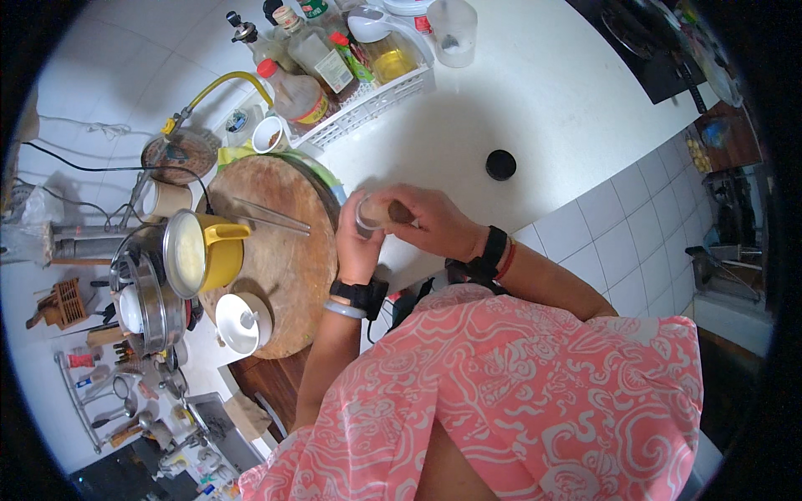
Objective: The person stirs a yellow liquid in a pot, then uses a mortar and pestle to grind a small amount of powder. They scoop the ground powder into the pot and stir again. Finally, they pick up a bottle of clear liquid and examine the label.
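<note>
My left hand (358, 247) is wrapped around the rim end of a small clear jar (373, 213), just past the edge of the round wooden chopping board (282, 263). My right hand (442, 222) grips the other end, where something dark brown shows between the fingers; whether it is inside the jar cannot be made out. The jar lies on its side or tilts between both hands above the white counter. Farther right, a black round lid (501, 165) rests on the counter (551, 113).
On the board lie metal chopsticks (276, 216), a white bowl (241, 322) and a yellow pot (222, 250) with pale contents. Behind stands a white basket (376, 103) of bottles, beside a plastic cup (454, 37). A glass pot (147, 307) is at left. A black cooktop (633, 56) sits far right.
</note>
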The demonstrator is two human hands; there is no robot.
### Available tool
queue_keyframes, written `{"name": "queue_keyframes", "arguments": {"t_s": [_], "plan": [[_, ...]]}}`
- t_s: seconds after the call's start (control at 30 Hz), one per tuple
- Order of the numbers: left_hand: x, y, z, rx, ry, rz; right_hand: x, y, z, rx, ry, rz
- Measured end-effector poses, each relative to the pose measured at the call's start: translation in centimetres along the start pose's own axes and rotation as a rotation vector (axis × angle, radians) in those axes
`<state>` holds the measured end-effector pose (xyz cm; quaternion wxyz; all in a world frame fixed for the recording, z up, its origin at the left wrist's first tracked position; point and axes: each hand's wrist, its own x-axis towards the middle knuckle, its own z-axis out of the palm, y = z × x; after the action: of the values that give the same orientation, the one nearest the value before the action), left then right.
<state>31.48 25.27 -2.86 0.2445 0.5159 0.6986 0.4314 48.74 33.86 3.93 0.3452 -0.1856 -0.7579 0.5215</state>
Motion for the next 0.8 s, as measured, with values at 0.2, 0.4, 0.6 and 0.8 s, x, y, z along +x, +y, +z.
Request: {"name": "queue_keyframes", "arguments": {"t_s": [0.2,0.4,0.6,0.8], "plan": [[0.1,-0.3,0.1,0.014,0.038,0.019,0.3,-0.1,-0.6,-0.008,0.025,-0.02],[0.2,-0.5,0.2,-0.044,0.065,0.017,-0.8,-1.2,-2.7,0.221,0.141,0.042],[0.2,-0.1,0.4,-0.074,0.082,0.02,-2.1,-2.0,-4.8,0.579,0.352,0.3],[-0.2,2.4,-0.3,0.002,0.1,0.044,-3.6,-1.1,-5.6,0.753,0.453,0.386]]}}
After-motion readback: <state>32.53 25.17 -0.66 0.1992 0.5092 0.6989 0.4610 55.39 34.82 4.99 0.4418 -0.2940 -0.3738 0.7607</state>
